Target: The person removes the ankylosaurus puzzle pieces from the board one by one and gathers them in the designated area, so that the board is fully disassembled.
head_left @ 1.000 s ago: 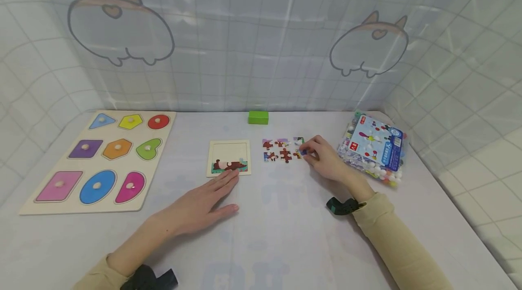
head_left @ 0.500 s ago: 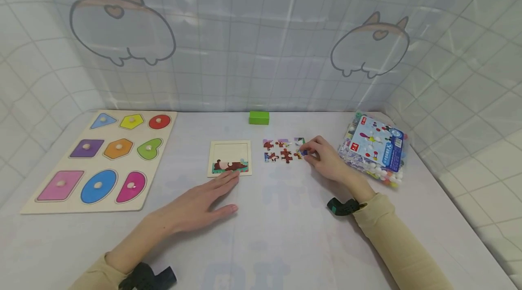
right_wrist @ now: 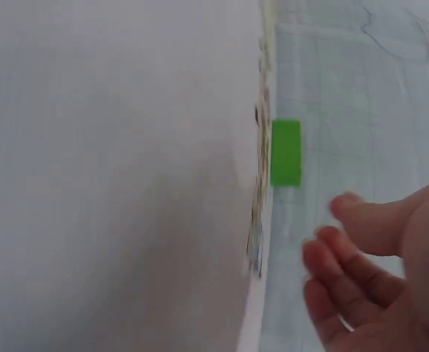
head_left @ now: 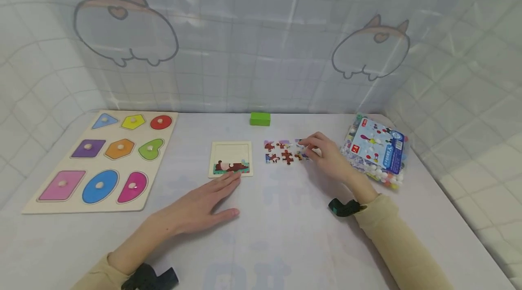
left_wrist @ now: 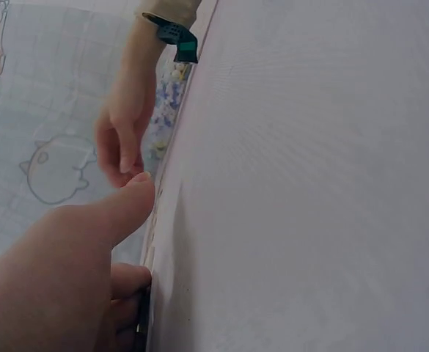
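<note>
A small square puzzle tray (head_left: pixel 231 150) lies on the table, with joined brown, pink and green pieces along its near side. My left hand (head_left: pixel 200 204) lies flat, its straight fingertips touching the tray's near edge. To the right, several loose jigsaw pieces (head_left: pixel 287 157) are laid out in two rows. My right hand (head_left: pixel 330 158) hovers at the right end of those rows and partly hides the pieces there. In the right wrist view this hand (right_wrist: pixel 375 264) has its thumb apart from loosely bent fingers, with nothing between them.
A green block (head_left: pixel 260 119) sits at the back middle. On the left lies a large shape board (head_left: pixel 103 167) with coloured knobbed shapes. A clear pack of beads (head_left: pixel 377 147) with a blue label is at the right, just beyond my right hand.
My right fingers have let go of the small dark-blue jigsaw piece at the right end of the rows and lifted slightly. The left hand has stayed at the tray.
</note>
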`<state>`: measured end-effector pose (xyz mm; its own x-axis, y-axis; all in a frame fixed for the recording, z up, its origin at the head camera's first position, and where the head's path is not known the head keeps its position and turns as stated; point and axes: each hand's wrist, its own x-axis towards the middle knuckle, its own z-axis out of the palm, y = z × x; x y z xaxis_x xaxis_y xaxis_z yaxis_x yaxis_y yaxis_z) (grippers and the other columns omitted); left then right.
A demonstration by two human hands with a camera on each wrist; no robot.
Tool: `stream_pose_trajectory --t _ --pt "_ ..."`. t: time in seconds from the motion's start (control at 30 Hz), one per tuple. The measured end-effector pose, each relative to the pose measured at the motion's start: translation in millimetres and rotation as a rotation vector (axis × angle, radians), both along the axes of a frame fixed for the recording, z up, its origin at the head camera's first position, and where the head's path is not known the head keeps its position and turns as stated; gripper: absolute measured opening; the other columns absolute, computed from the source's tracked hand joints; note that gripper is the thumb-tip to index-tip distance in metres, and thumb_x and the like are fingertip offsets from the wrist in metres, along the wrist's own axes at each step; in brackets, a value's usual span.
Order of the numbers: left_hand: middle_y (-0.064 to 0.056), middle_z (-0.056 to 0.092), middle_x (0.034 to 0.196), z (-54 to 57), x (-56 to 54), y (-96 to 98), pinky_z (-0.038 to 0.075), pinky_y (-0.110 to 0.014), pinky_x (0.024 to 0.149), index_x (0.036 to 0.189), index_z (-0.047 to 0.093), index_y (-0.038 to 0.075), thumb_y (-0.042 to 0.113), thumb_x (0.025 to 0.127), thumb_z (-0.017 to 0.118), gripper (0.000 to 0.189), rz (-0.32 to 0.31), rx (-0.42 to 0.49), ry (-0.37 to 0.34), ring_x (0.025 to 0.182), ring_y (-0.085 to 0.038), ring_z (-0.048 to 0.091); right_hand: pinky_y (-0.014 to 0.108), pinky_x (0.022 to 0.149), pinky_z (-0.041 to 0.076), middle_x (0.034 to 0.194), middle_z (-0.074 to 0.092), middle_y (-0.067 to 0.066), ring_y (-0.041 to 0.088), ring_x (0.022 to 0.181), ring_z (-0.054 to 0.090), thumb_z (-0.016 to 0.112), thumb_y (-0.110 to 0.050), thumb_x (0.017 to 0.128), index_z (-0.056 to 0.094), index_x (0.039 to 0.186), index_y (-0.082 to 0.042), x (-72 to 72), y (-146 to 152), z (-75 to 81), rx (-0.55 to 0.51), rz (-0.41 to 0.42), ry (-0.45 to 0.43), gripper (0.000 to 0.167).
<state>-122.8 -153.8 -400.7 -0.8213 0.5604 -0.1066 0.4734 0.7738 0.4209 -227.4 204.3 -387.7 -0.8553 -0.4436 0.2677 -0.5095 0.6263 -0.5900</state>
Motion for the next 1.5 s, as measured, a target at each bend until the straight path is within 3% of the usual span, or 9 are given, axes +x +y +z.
stream_pose_trajectory --t 0.1,0.3,0.5,0.63,0.83,1.5 --pt "0.006 0.019 0.167 -0.2 0.1 0.9 0.030 -0.048 0.120 0.160 0.024 0.025 0.074 0.092 0.045 0.086 -0.003 -0.009 0.002 0.154 -0.020 0.020 0.042 0.085 0.056 0.113 0.065 0.013 0.023 0.098 0.063 0.064 0.000 0.095 0.069 0.121 -0.003 3.5 -23.9 6.0 -0.019 0.056 0.024 0.027" --pt "0.007 0.019 0.167 -1.9 0.3 1.5 0.029 -0.047 0.121 0.160 0.025 0.025 0.074 0.092 0.044 0.086 -0.011 -0.009 0.014 0.154 -0.019 0.020 0.039 0.089 0.056 0.112 0.068 0.012 0.023 0.100 0.064 0.062 0.005 0.094 0.069 0.117 0.000 2.5 -88.9 16.0 -0.025 0.243 0.026 0.025" --pt "0.006 0.017 0.167 -2.9 -0.4 2.2 0.028 -0.048 0.121 0.160 0.024 0.022 0.073 0.093 0.044 0.086 -0.037 -0.003 0.026 0.154 -0.019 0.018 0.029 0.088 0.053 0.112 0.067 0.011 0.019 0.098 0.062 0.057 0.006 0.096 0.069 0.119 -0.002 -2.9 -138.9 12.5 0.024 0.348 -0.084 0.027" --pt "0.006 0.016 0.167 -3.0 -0.7 2.6 0.028 -0.047 0.121 0.160 0.024 0.021 0.067 0.095 0.049 0.083 -0.057 -0.001 0.032 0.154 -0.018 0.017 0.021 0.085 0.050 0.111 0.066 0.006 0.015 0.097 0.060 0.054 0.002 0.099 0.068 0.123 -0.005 -7.6 -159.8 7.2 0.049 0.344 -0.176 0.029" --pt "0.004 0.016 0.168 -3.7 -0.5 3.0 0.028 -0.045 0.121 0.160 0.025 0.018 0.062 0.096 0.052 0.081 -0.079 -0.009 0.048 0.154 -0.018 0.017 0.019 0.078 0.048 0.109 0.062 0.004 0.012 0.088 0.056 0.057 -0.004 0.100 0.069 0.123 -0.007 -13.7 -170.7 -3.3 0.073 0.319 -0.256 0.026" --pt "0.004 0.016 0.168 -1.0 0.3 -1.8 0.027 -0.045 0.122 0.159 0.025 0.016 0.061 0.096 0.053 0.082 -0.059 -0.026 0.061 0.154 -0.018 0.016 0.019 0.077 0.047 0.110 0.061 0.006 0.012 0.087 0.055 0.051 -0.006 0.104 0.069 0.123 -0.006 -13.7 -180.0 -7.6 0.048 0.364 -0.261 0.027"
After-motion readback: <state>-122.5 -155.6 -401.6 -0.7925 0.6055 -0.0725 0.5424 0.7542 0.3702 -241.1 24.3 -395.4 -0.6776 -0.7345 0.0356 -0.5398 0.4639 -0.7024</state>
